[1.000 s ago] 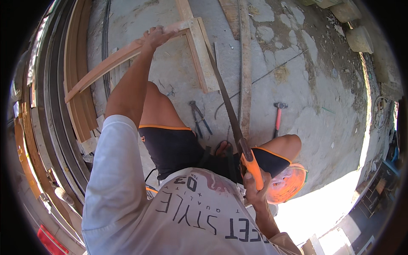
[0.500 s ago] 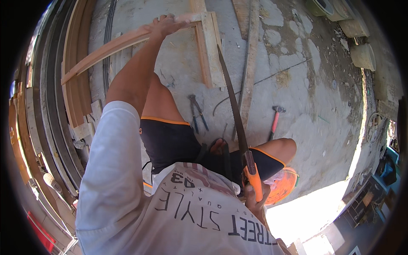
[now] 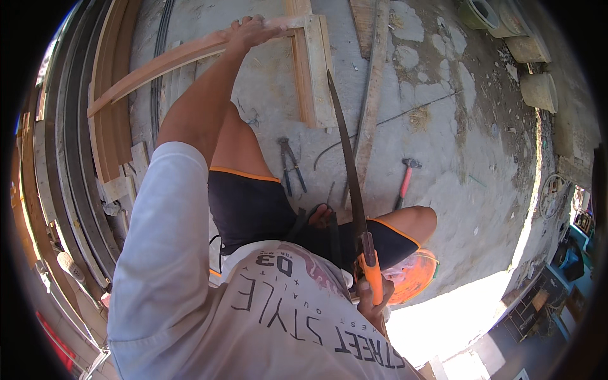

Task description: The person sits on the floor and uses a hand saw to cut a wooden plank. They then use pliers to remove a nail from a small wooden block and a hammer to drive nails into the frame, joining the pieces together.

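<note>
My left hand (image 3: 249, 33) is closed over a long wooden bar (image 3: 183, 58), near where it meets a shorter, paler wooden piece (image 3: 318, 69) set across its end. My right hand (image 3: 372, 303) grips the orange handle of a handsaw (image 3: 348, 149), low beside my right thigh. The saw's long dark blade slants up and away to the left. Its tip lies beside the right edge of the pale piece; whether they touch, I cannot tell.
Pincers with dark handles (image 3: 291, 166) and a red-handled hammer (image 3: 406, 180) lie on the concrete floor. A long board (image 3: 370, 95) lies right of the frame. Planks (image 3: 69, 145) line the left; an orange bucket (image 3: 418, 278) sits by my right knee. Pots (image 3: 538, 92) stand far right.
The saw has tilted slightly more upright, its handle shifting a little left and its tip a little right. My left hand keeps its place on the wooden bar.
</note>
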`<state>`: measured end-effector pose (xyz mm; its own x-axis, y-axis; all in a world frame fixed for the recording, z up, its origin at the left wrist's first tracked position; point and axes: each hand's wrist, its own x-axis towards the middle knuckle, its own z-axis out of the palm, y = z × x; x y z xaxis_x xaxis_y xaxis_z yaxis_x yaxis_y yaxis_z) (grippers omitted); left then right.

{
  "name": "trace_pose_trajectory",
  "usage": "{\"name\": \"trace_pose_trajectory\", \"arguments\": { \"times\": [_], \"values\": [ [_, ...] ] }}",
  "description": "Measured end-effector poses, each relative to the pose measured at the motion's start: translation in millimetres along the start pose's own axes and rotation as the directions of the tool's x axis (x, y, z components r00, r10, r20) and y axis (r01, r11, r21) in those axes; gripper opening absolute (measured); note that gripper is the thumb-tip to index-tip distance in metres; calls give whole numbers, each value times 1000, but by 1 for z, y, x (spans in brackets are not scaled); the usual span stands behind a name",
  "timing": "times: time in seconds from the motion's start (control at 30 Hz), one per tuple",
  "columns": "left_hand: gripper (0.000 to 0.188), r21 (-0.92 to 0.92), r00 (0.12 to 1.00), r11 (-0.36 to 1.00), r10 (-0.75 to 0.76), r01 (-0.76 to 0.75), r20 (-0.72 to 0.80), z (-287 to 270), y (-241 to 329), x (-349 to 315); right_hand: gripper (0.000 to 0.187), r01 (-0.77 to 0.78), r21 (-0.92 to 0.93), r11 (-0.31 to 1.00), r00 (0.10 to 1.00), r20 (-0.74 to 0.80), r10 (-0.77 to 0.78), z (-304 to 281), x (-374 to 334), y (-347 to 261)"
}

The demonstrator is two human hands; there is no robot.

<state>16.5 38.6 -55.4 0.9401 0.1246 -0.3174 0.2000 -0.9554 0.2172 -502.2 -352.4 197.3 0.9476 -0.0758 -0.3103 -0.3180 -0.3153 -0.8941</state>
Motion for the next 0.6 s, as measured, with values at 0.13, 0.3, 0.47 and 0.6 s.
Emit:
{"name": "trace_pose_trajectory", "arguments": {
  "times": [0.13, 0.3, 0.47, 0.6],
  "values": [
    [107, 20, 996, 1000, 16, -14, -85, -5, 40, -13, 36, -24, 205, 978, 999, -31, 31, 34, 81, 40],
    [109, 20, 997, 1000, 18, -17, -71, -15, 33, -26, 36, -71, 223, 972, 997, -3, 74, 68, 171, 12],
    [111, 28, 999, 999, 17, -15, -51, -4, 23, -13, 41, -59, 94, 994, 997, -36, 63, 22, 16, 11],
    [110, 31, 996, 1000, -3, 5, -89, -8, 29, -21, 44, 15, 78, 997, 998, -57, -10, 18, 18, 17]
  ]
}}
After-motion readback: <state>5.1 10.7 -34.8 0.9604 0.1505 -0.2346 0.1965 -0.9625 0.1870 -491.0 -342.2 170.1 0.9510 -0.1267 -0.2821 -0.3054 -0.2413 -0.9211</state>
